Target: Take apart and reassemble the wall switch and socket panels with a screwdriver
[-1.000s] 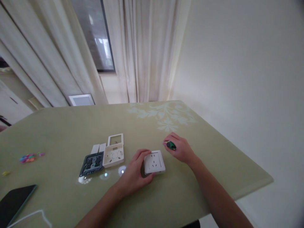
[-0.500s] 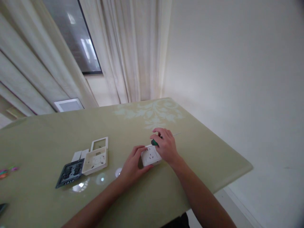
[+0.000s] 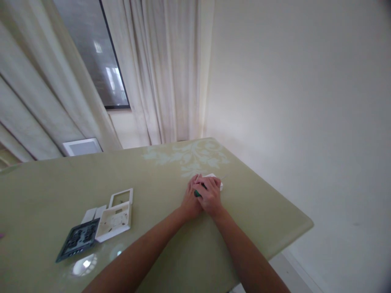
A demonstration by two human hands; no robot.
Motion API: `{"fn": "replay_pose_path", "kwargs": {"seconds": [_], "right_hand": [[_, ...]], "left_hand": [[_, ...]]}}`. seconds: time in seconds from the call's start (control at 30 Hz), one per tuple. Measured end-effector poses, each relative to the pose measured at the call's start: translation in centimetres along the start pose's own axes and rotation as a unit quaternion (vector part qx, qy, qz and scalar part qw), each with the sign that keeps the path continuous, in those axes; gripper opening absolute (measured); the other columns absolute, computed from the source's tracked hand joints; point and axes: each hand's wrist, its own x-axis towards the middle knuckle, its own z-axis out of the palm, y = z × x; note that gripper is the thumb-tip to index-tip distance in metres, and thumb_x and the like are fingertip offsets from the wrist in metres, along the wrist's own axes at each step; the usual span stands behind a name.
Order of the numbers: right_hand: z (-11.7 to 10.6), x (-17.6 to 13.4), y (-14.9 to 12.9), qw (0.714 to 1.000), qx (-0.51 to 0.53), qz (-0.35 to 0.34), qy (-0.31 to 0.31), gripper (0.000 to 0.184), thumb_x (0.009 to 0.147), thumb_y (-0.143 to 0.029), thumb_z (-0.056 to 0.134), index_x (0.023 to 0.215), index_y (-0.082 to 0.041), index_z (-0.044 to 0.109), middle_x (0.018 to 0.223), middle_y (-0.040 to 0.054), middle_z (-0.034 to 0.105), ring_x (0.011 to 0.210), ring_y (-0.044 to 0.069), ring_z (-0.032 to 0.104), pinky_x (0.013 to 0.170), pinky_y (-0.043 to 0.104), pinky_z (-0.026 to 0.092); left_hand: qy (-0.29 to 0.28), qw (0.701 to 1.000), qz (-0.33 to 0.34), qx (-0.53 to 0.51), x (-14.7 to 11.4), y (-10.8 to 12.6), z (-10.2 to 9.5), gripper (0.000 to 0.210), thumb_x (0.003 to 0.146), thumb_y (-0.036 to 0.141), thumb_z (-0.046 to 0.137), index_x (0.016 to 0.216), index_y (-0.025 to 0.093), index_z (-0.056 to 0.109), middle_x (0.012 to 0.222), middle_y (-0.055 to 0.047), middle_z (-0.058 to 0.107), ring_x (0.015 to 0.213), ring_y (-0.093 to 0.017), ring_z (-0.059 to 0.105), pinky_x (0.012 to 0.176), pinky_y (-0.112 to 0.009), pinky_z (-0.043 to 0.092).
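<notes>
hands: 2 | left hand (image 3: 190, 201) grips 1 white socket (image 3: 214, 180) | right hand (image 3: 210, 195) closed on 1 green-handled screwdriver (image 3: 198, 193) | desk (image 3: 152, 175): 4 loose socket parts (image 3: 100, 221)

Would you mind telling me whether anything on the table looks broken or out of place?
A wall fitting lies in pieces at the left: a dark insert, a white backing box and an empty frame, loose and askew. Both hands, left and right, hold a white socket and a green-handled tool.
</notes>
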Motion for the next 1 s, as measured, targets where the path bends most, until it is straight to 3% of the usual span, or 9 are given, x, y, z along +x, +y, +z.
{"fn": "replay_pose_path", "kwargs": {"seconds": [0.1, 0.17, 0.3, 0.4, 0.5, 0.6, 0.83, 0.9, 1.0], "right_hand": [[-1.0, 0.6, -0.3, 0.998, 0.019, 0.005, 0.056, 0.023, 0.089, -0.003, 0.065, 0.097, -0.024, 0.071, 0.105, 0.0037, 0.073, 0.099, 0.022, 0.059, 0.095, 0.043, 0.032], [-1.5, 1.0, -1.2, 0.997, 0.035, -0.001, 0.066, 0.025, 0.09, -0.001, 0.064, 0.092, -0.025, 0.071, 0.107, 0.0026, 0.074, 0.101, 0.021, 0.06, 0.095, 0.042, 0.032], [-1.8, 1.3, -4.7, 0.997, 0.067, -0.016, 0.035, 0.03, 0.093, 0.001, 0.065, 0.085, -0.027, 0.071, 0.123, 0.001, 0.074, 0.115, 0.024, 0.055, 0.101, 0.047, 0.029], [-1.2, 1.0, -7.9, 0.991, 0.109, -0.068, -0.03, 0.031, 0.095, 0.0, 0.064, 0.091, -0.029, 0.074, 0.133, 0.002, 0.072, 0.125, 0.025, 0.052, 0.107, 0.049, 0.029], [-0.2, 0.3, -9.9, 0.978, 0.138, -0.141, -0.064, 0.024, 0.097, -0.006, 0.069, 0.093, -0.029, 0.074, 0.135, 0.0013, 0.073, 0.126, 0.022, 0.053, 0.109, 0.046, 0.033], [0.7, -0.1, -10.2, 0.97, 0.144, -0.183, -0.068, 0.019, 0.098, -0.01, 0.073, 0.089, -0.027, 0.072, 0.131, 0.0005, 0.075, 0.123, 0.02, 0.055, 0.108, 0.042, 0.037], [0.7, 0.2, -8.3, 0.971, 0.156, -0.15, -0.099, 0.021, 0.097, -0.006, 0.074, 0.092, -0.026, 0.075, 0.134, 0.0039, 0.073, 0.122, 0.021, 0.057, 0.104, 0.041, 0.043], [0.6, 0.2, -8.0, 0.972, 0.155, -0.137, -0.11, 0.02, 0.097, -0.008, 0.073, 0.091, -0.026, 0.076, 0.134, 0.0047, 0.073, 0.122, 0.022, 0.056, 0.104, 0.042, 0.042], [0.5, 0.0, -7.8, 0.976, 0.151, -0.112, -0.109, 0.019, 0.097, -0.009, 0.073, 0.096, -0.028, 0.077, 0.134, 0.0049, 0.073, 0.122, 0.025, 0.054, 0.102, 0.045, 0.038]], "left_hand": [[-0.002, 0.999, -0.016, 0.034, -4.2, -3.6, -5.4, 0.081, 0.094, 0.047, 0.071, 0.16, 0.016, 0.036, 0.162, -0.026, 0.05, 0.152, -0.042, 0.046, 0.12, -0.063, 0.042], [0.008, 0.989, -0.06, 0.134, -7.8, -6.0, -10.1, 0.078, 0.101, 0.045, 0.062, 0.166, 0.017, 0.029, 0.166, -0.022, 0.047, 0.151, -0.04, 0.046, 0.121, -0.062, 0.039], [0.043, 0.931, -0.219, 0.289, -13.4, -10.1, -19.0, 0.052, 0.107, 0.05, 0.046, 0.146, 0.018, 0.06, 0.155, -0.02, 0.06, 0.135, -0.045, 0.057, 0.109, -0.066, 0.044], [0.008, 0.902, -0.305, 0.306, -14.9, -11.8, -22.3, 0.05, 0.109, 0.049, 0.039, 0.131, 0.016, 0.069, 0.137, -0.02, 0.071, 0.12, -0.044, 0.067, 0.101, -0.064, 0.049], [-0.048, 0.9, -0.289, 0.322, -14.7, -12.0, -22.4, 0.042, 0.108, 0.044, 0.045, 0.123, 0.017, 0.073, 0.123, -0.017, 0.075, 0.113, -0.04, 0.069, 0.099, -0.058, 0.051], [-0.066, 0.914, -0.257, 0.307, -14.1, -10.7, -20.7, 0.033, 0.106, 0.04, 0.052, 0.113, 0.017, 0.075, 0.115, -0.016, 0.073, 0.109, -0.037, 0.067, 0.098, -0.05, 0.052], [-0.098, 0.941, -0.23, 0.229, -13.3, -3.9, -16.5, 0.031, 0.107, 0.045, 0.055, 0.106, 0.019, 0.071, 0.111, -0.014, 0.068, 0.11, -0.036, 0.062, 0.096, -0.051, 0.052], [-0.121, 0.946, -0.221, 0.203, -13.2, -2.9, -16.7, 0.031, 0.106, 0.045, 0.056, 0.107, 0.018, 0.07, 0.111, -0.013, 0.068, 0.109, -0.035, 0.062, 0.098, -0.051, 0.053], [-0.134, 0.948, -0.219, 0.19, -13.4, -4.2, -19.4, 0.036, 0.104, 0.049, 0.057, 0.119, 0.018, 0.069, 0.123, -0.015, 0.068, 0.119, -0.036, 0.063, 0.105, -0.052, 0.052]]}}
